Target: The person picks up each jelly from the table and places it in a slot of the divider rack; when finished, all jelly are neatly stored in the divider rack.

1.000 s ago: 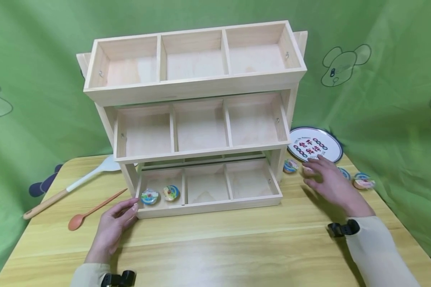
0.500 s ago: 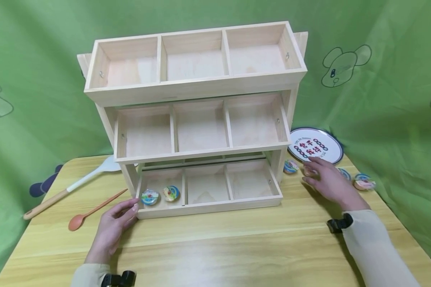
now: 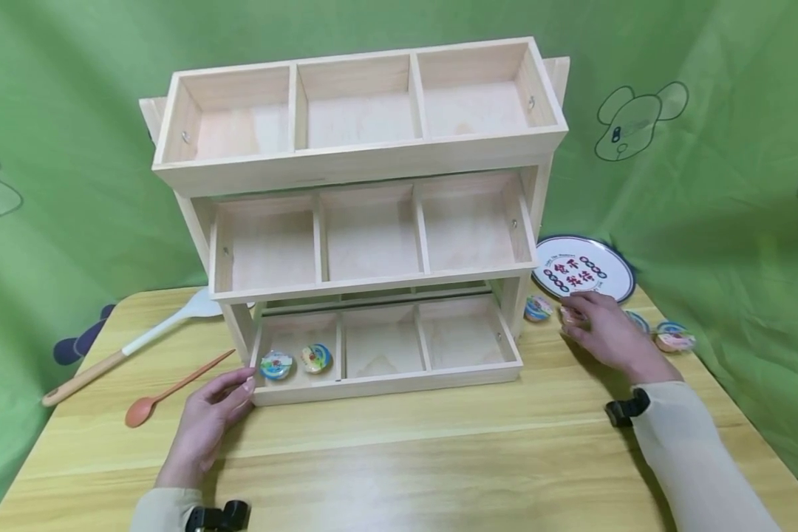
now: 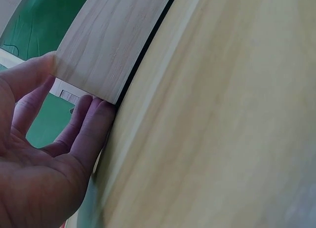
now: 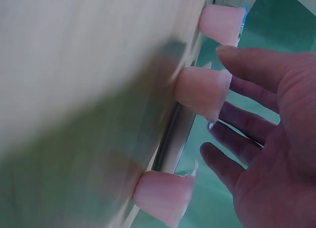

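My left hand [image 3: 207,421] holds the front left corner of the bottom tray of a three-tier wooden rack [image 3: 386,380]. In the left wrist view the thumb is on the tray's upper corner [image 4: 106,55] and the other fingers lie along its end. At the right, my right hand [image 3: 615,336] reaches over a small jelly cup [image 3: 572,316]. The right wrist view shows this pink cup [image 5: 202,92] standing on the table, between the spread thumb and fingers. Two more jelly cups [image 3: 276,365] with blue-patterned lids sit in the bottom tray's left compartment.
More jelly cups stand beside the right hand: one near the rack [image 3: 538,308], others to the right [image 3: 674,336]. Behind them lies a white plate [image 3: 588,267] with a dark rim. At left are a white spatula [image 3: 153,334] and an orange spoon [image 3: 173,391]. Green cloth hangs behind.
My right hand has shifted slightly left and lowered over the jelly cup, its thumb and fingers drawing closer together. My left hand stays at the tray corner.
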The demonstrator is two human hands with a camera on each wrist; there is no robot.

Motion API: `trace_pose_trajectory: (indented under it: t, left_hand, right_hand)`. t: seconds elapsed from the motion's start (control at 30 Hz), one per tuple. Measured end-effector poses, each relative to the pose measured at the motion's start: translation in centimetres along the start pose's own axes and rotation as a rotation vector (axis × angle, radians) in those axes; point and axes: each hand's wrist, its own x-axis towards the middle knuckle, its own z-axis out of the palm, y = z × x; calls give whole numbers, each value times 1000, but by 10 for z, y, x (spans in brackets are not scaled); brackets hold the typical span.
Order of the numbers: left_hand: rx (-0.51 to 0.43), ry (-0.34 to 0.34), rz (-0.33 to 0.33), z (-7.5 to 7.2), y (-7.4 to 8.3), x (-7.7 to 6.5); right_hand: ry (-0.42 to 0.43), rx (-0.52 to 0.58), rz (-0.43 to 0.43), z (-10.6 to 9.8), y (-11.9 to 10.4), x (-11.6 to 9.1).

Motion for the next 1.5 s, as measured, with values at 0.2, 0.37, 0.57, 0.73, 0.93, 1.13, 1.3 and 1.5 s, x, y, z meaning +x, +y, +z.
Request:
trace_pose_trajectory:
  t: [0.2, 0.37, 0.57, 0.73, 0.93, 1.13, 1.3, 1.5]
  left_hand:
    - [-1, 5, -3, 0, 0, 0]
    - [-5, 3, -11, -1, -1, 0]
    - [0, -1, -2, 0, -1, 0]
    - [-2, -7, 6, 0, -2, -1]
    - [-11, 0, 9, 0, -3, -1]
    - [-10, -8, 3, 0, -2, -1]
    - [-4, -8, 12, -1, -1, 0]
    - [-5, -16, 9, -2, -1, 1]
  right_hand:
    - [-2, -2, 10, -2, 0, 1]
    - [-26, -7, 38, -3, 0, 2]
    - [-13, -19, 18, -4, 1, 1]
    - [-18, -24, 11, -6, -1, 0]
    - [-43, -33, 27, -14, -10, -3]
    - [-66, -50, 38, -18, -15, -6]
    - [-87, -57, 35, -18, -18, -6]
    - [-77, -79, 12, -21, -22, -9]
